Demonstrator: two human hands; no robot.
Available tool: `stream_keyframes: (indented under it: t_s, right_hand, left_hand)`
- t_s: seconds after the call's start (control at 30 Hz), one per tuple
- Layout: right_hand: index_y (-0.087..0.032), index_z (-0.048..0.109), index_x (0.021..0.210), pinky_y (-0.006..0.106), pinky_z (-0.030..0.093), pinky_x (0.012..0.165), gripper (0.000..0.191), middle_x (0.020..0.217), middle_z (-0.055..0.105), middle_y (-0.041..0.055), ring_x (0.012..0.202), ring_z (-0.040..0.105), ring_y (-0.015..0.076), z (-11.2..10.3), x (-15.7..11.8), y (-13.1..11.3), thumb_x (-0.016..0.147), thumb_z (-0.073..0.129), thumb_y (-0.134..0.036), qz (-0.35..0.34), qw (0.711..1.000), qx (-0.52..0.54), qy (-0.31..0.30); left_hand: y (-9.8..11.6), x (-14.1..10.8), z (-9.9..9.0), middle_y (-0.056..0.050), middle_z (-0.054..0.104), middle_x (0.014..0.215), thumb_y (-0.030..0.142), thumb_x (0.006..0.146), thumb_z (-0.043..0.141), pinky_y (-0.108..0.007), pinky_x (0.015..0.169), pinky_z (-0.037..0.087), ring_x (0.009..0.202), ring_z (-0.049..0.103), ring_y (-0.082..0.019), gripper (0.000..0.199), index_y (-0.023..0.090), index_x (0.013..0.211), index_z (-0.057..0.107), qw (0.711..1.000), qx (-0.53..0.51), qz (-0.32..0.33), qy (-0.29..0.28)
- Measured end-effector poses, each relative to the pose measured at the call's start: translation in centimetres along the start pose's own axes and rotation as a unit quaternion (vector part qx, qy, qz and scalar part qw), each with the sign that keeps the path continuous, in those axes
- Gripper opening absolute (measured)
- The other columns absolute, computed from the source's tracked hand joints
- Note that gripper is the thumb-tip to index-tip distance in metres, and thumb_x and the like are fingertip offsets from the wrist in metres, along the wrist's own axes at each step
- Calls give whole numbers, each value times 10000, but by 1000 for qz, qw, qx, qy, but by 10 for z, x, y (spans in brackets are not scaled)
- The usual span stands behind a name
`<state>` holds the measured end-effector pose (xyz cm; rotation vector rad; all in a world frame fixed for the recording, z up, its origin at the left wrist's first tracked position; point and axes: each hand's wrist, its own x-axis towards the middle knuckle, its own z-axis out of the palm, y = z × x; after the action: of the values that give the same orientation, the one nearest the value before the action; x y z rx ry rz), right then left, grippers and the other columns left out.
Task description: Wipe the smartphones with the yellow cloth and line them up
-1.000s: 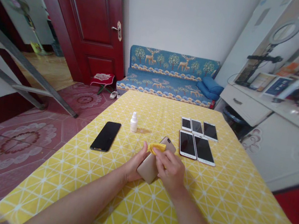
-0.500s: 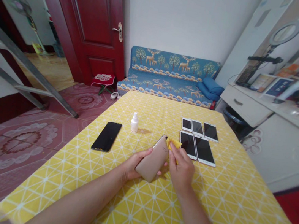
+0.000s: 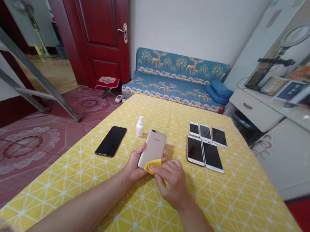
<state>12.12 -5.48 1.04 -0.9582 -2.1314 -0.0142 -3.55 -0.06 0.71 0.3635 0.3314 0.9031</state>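
Note:
A gold smartphone (image 3: 154, 144), back side up with its camera at the far end, rests in my left hand (image 3: 135, 164), whose fingers wrap round its edges. My right hand (image 3: 173, 180) pinches a yellow cloth (image 3: 153, 165) and presses it on the lower part of the phone's back. The phone's screen faces down and is hidden. Just beyond my left hand stands a small white bottle (image 3: 140, 128). A black smartphone (image 3: 111, 141) lies on the table to the left of it.
Several white-framed phones lie in two rows at the right, among them a large one (image 3: 212, 156) and a smaller one (image 3: 194, 129). The yellow patterned tablecloth (image 3: 136, 224) covers the table. Behind it stands a blue sofa (image 3: 166, 84); a white cabinet (image 3: 295, 152) is on the right.
The phone has turned more upright in view and shifted slightly left and away from me. My right hand has brought the cloth from the phone's camera end down to its near end.

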Motion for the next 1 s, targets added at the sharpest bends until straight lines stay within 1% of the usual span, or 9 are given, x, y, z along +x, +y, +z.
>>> stream_keyframes:
  t_s: [0.2,0.33,0.47,0.6,0.7,0.77,0.87,0.93,1.0]
  right_hand:
    - [-250,704,1040,361,431,770,271,887,729,32,807,640,188,-4,-7,27,856,532,-151,107,989,-64,82]
    - [-226,684,1119,376,475,848,284,1067,711,70,966,648,210,-7,-10,38,896,508,-219,201,964,22,172]
    - [-196,695,1102,395,493,896,289,1133,694,98,1035,638,232,-11,-10,43,876,561,-316,288,910,171,246]
    - [-209,747,939,382,505,840,230,990,737,65,931,664,239,-15,-13,49,783,647,-346,344,857,282,261]
    - [-200,758,793,349,503,747,185,834,743,47,819,662,235,-18,-15,54,676,684,-323,384,805,347,291]
    - [-195,754,747,320,490,698,180,771,733,38,763,651,221,-19,-15,55,623,697,-313,411,778,377,288]
    - [-190,746,768,295,472,626,222,716,714,27,665,631,197,-16,-14,51,619,714,-351,439,760,423,224]
    - [-183,741,766,306,478,621,238,710,709,32,640,624,198,-11,-13,46,654,706,-391,436,778,422,162]
    - [-179,734,729,328,494,658,229,720,709,41,667,627,210,-4,-12,40,675,706,-400,404,822,390,95]
  left_hand:
    - [-8,0,-2,-142,720,900,394,869,545,-330,721,505,730,670,-221,448,69,1175,594,987,108,-20,119]
    - [-17,-2,-1,-162,718,908,374,820,615,-348,707,495,722,672,-241,412,74,1101,637,983,164,-31,74]
    - [-15,-3,-2,-134,709,790,354,749,691,-288,606,449,620,633,-191,354,59,945,689,977,204,-21,64]
    - [-10,-5,-3,-114,691,703,367,719,713,-257,549,412,567,608,-163,343,53,856,704,969,239,-38,38]
    - [-9,-8,-2,-119,699,718,363,712,728,-240,546,415,577,624,-158,357,45,874,707,965,253,-64,14]
    - [-10,-9,-2,-119,707,739,369,703,740,-230,540,420,581,633,-155,373,49,892,706,962,255,-95,-6]
    - [-13,-11,-4,-103,702,716,405,687,751,-219,510,413,542,620,-137,405,53,881,702,956,257,-141,-30]
    - [-15,-12,-5,-93,698,706,420,687,754,-220,507,420,534,617,-134,419,55,887,699,956,249,-151,-28]
    - [-16,-11,-7,-85,703,734,417,697,759,-221,539,446,574,632,-136,409,70,904,693,968,219,-124,-18]
